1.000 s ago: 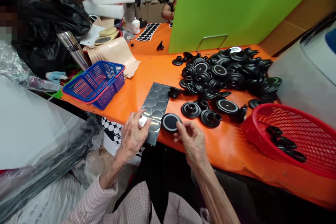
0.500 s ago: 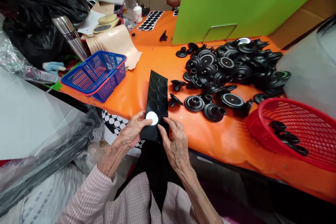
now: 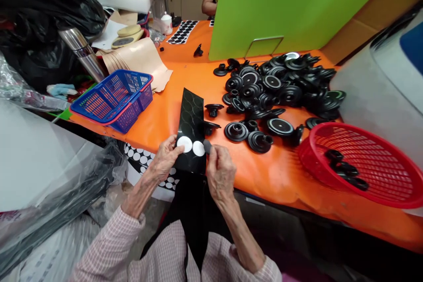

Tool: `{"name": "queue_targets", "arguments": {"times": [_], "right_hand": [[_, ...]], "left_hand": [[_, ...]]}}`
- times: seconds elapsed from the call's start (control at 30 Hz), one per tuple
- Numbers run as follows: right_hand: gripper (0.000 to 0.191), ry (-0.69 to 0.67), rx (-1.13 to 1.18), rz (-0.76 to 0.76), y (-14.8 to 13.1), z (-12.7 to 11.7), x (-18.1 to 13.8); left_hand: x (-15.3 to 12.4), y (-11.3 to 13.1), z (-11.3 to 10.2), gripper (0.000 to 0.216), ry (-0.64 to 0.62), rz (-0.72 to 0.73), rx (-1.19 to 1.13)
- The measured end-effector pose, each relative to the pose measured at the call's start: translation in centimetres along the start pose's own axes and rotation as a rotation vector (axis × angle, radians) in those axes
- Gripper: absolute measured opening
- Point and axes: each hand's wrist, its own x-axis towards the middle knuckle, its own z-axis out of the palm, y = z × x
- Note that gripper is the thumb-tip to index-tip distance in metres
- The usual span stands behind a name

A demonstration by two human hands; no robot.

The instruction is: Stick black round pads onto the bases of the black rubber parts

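Note:
A black sticker sheet (image 3: pixel 191 119) of round pads lies at the orange table's near edge, with two white empty circles near its bottom. My left hand (image 3: pixel 164 158) pinches the sheet's lower left edge, thumb beside the white circles. My right hand (image 3: pixel 219 169) is closed on a small dark round sticker (image 3: pixel 207 146) just right of the sheet. Loose black rubber cup parts (image 3: pixel 236 131) lie right of the sheet, and a big pile of them (image 3: pixel 280 88) sits behind.
A red basket (image 3: pixel 363 165) at right holds several black parts. A blue basket (image 3: pixel 114 99) stands at left, with tan paper (image 3: pixel 139 59) behind it. A green board (image 3: pixel 291 4) stands at the back, another person's arm beside it. Plastic bags fill the left.
My right hand let go of a black cup part, moved to the sheet and peeled off a round sticker, leaving a second white circle. The sheet now stands more upright.

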Motion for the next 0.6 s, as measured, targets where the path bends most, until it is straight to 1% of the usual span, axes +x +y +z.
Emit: {"name": "queue_targets", "arguments": {"times": [0.03,0.07,0.1,0.13,0.17,0.2,0.27,0.3,0.33,0.37,0.4,0.43,0.47,0.5,0.53,0.57,0.6], "right_hand": [[0.026,0.045,-0.026,0.020,0.2,-0.4,0.2],[0.024,0.076,-0.045,0.022,0.3,-0.9,0.3],[0.023,0.091,-0.052,-0.001,0.3,-1.4,0.3],[0.021,0.093,-0.050,-0.043,0.2,-1.8,0.1],[0.019,0.087,-0.045,-0.094,0.0,-2.2,-0.3],[0.018,0.074,-0.039,-0.145,-0.3,-2.4,-0.7],[0.020,0.023,-0.004,-0.212,-0.9,-2.9,-1.7],[0.021,-0.019,0.037,-0.213,-1.2,-3.1,-2.1],[0.023,-0.065,0.093,-0.181,-1.3,-3.4,-2.3],[0.024,-0.100,0.162,-0.105,-1.4,-3.8,-2.5],[0.024,-0.109,0.236,0.009,-1.3,-4.2,-2.5],[0.024,-0.099,0.309,0.145,-1.1,-4.6,-2.4],[0.024,-0.076,0.376,0.283,-0.8,-5.0,-2.2],[0.024,-0.041,0.434,0.404,-0.4,-5.5,-1.9],[0.027,0.004,0.482,0.492,0.0,-5.8,-1.6],[0.030,0.051,0.520,0.546,0.3,-6.2,-1.3],[0.032,0.095,0.548,0.576,0.7,-6.5,-1.1]], "left_hand": [[-0.1,0.5,-0.2,0.038,0.089,0.063,0.147],[-0.3,1.0,-0.3,0.037,0.208,0.138,0.303],[-0.6,1.4,-0.3,0.036,0.324,0.209,0.442],[-1.0,1.8,-0.2,0.033,0.387,0.255,0.537],[-1.4,2.0,0.1,0.030,0.367,0.262,0.571],[-1.8,2.1,0.7,0.028,0.268,0.226,0.546],[-2.5,1.9,2.1,0.026,-0.018,0.083,0.388],[-2.7,1.6,2.9,0.025,-0.112,0.019,0.298],[-2.8,1.3,3.7,0.023,-0.138,-0.021,0.221],[-2.9,1.1,4.4,0.021,-0.120,-0.040,0.165],[-2.9,1.0,5.0,0.019,-0.099,-0.055,0.132],[-2.9,1.1,5.6,0.015,-0.106,-0.067,0.128],[-2.8,1.3,6.1,0.012,-0.144,-0.066,0.165],[-2.6,1.6,6.6,0.010,-0.184,-0.038,0.245],[-2.3,2.0,7.1,0.010,-0.197,0.025,0.363],[-1.8,2.5,7.7,0.011,-0.169,0.115,0.501],[-1.1,2.9,8.4,0.013,-0.110,0.226,0.638]]}}
